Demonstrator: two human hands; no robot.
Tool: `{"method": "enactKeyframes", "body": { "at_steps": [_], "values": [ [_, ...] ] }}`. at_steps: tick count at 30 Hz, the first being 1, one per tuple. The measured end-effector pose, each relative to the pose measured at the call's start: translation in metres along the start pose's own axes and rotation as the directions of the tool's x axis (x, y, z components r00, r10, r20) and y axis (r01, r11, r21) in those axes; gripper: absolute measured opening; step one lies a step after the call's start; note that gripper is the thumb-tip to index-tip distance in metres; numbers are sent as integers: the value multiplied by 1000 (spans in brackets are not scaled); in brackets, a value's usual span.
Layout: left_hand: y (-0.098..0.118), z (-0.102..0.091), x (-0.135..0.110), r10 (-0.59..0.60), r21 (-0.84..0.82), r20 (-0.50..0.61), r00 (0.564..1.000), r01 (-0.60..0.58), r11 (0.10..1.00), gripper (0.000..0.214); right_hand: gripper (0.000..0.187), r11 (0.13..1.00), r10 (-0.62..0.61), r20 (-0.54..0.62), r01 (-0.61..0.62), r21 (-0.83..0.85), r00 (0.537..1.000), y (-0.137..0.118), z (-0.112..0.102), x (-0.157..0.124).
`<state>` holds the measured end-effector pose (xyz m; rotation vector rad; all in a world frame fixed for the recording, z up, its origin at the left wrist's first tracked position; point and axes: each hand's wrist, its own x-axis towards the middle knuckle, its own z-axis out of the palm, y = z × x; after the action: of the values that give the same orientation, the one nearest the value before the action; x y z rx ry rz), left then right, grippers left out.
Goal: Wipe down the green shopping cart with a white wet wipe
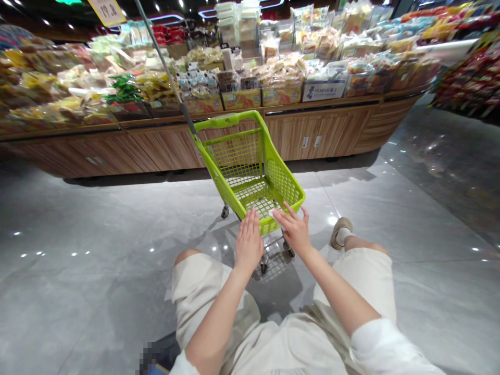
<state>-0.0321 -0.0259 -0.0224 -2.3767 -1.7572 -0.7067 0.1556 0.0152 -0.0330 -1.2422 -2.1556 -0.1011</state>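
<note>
A small green plastic shopping cart (281, 179) stands right in front of me, its basket showing only its grid floor and perforated walls. My left hand (249, 242) rests at the near rim, fingers stretched out side by side. At the same rim, a little to the right, my right hand (296, 229) presses a small piece of white tissue (272, 212) under its fingers. Part of the tissue is hidden by those fingers. Below the basket, the cart's caster wheels (263, 264) show between my knees.
Behind the cart runs a wood-panelled display counter (324, 133) piled with packaged snacks. A thin metal pole (167, 70) rises by the cart's left side, near a price sign (107, 10). Glossy grey tiles (97, 250) cover the floor. More packets (469, 83) are stacked at the far right.
</note>
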Motion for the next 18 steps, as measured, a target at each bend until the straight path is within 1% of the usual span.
{"method": "enactKeyframes", "body": {
  "at_steps": [3,5,6,7,8,10,13,15,16,17,18],
  "values": [
    [0,0,0,-6,4,6,1000,6,1000,81,76,988,128,-70,-133,-82,989,56,-12,0],
    [1,0,0,-7,-4,13,1000,7,1000,80,72,973,200,-109,-211,-98,974,77,-15,2],
    [1,0,0,-7,-10,14,1000,7,1000,79,71,967,229,-123,-240,-90,966,80,-15,3],
    [2,0,0,-10,-16,14,1000,10,1000,79,70,962,253,-134,-264,-73,958,76,-14,4],
    [3,0,0,-15,-22,11,1000,15,1000,79,70,959,270,-141,-280,-51,952,67,-11,4],
    [5,1,1,-29,-31,4,1000,29,999,79,70,962,270,-138,-272,3,953,35,-2,4],
    [6,1,0,-35,-40,0,999,35,999,80,72,981,175,-84,-166,99,981,-25,12,3],
    [5,1,-1,-29,-33,2,1000,29,999,81,74,984,111,-42,-105,142,993,-54,18,2],
    [4,0,-1,-24,-25,5,1000,24,999,81,75,987,81,-24,-76,144,996,-60,18,2],
    [2,-1,-2,-17,-16,9,1000,17,1000,81,75,990,47,-7,-45,133,999,-61,17,2],
    [1,-2,-2,-7,-8,13,1000,7,1000,81,76,994,12,6,-13,112,1000,-55,14,1]
  ]
}}
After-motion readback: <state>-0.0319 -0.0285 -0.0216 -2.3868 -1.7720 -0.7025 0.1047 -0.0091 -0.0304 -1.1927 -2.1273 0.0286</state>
